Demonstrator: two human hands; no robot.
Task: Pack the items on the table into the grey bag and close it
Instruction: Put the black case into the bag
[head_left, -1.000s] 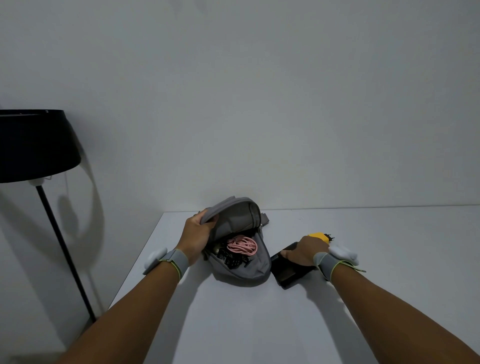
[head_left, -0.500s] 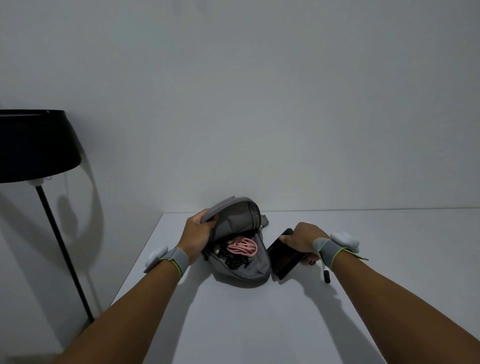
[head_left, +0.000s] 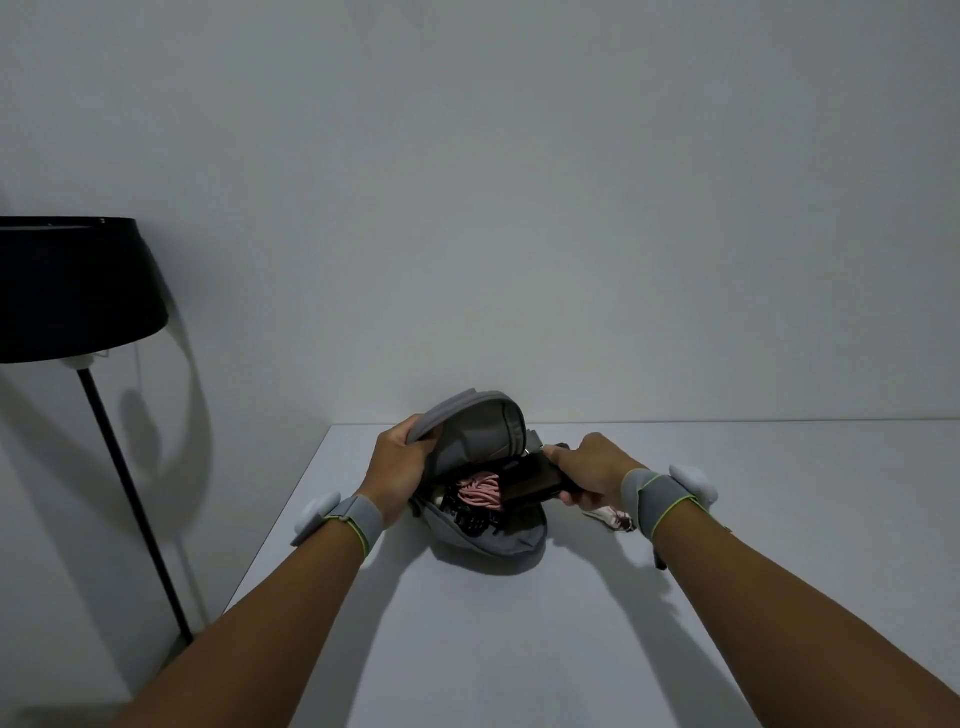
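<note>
The grey bag (head_left: 488, 535) lies on the white bench (head_left: 519, 649) between the two hands, with its rounded bottom end toward the person and its long way running from near to far. Its mouth is wide open. The left hand (head_left: 397, 467) is closed on the edge of the bag's flap (head_left: 467, 421) and holds it up, so the flap stands tall at the far end. The right hand (head_left: 592, 475) is closed around a flat black thing (head_left: 535, 480), maybe a phone or a case. Its long way runs from side to side, a bit tilted, and the end away from the right hand points left and down into the open mouth. That end is over the bag, just beside a pink coiled cord (head_left: 480, 491) that sits inside. Some black bits (head_left: 470, 519) lie in the bag too, nearer the person than the cord. Under the right wrist a small pale thing with pink marks (head_left: 613, 518) rests on the bench; I cannot tell what it is. Both wrists wear grey bands (head_left: 657, 499). A black lamp (head_left: 72, 291) stands well to the left of the left hand, off the bench.
</note>
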